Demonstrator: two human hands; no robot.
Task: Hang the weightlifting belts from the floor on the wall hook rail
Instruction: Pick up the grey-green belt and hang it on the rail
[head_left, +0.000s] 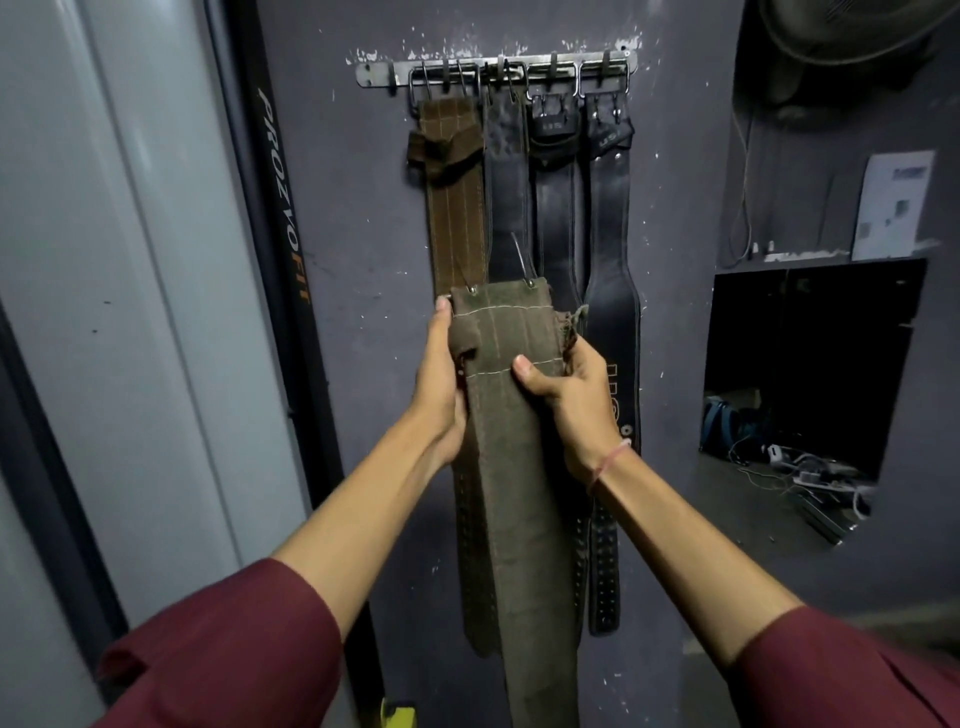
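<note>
Olive canvas belt (511, 467), thick, fairly stiff and likely heavy, is held upright near the wall below the hook rail (496, 70). Left hand (441, 379) and right hand (569, 400) each clasp an edge near its top. Lift by the buckle wires (519, 260).

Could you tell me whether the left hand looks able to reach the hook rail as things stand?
Probably yes, once freed: the left hand grips the green belt below the rail, and nothing blocks the way up.
</note>
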